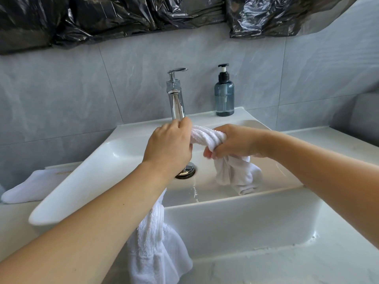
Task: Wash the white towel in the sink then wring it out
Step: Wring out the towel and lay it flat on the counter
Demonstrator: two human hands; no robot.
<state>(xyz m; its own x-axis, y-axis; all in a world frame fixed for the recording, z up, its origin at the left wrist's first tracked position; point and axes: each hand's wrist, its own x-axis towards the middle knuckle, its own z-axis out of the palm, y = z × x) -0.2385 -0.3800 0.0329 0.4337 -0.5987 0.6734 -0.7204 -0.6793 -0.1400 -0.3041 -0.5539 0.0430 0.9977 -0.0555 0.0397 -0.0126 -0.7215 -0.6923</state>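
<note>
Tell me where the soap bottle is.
The soap bottle stands on the sink's back ledge, just right of the tap, against the tiled wall.

The sink (235,222) sits on the worktop (287,267) at frame centre, with the tap (176,95) at its back edge and the pump bottle (224,93) to the tap's right on the rear ledge. Above the basin, the left hand (170,144) and right hand (233,142) hold the towel (207,136) between them, one end hanging into the basin at right, the other over the front rim at lower centre. A folded cloth (28,187) lies on the worktop left of the sink.
</note>
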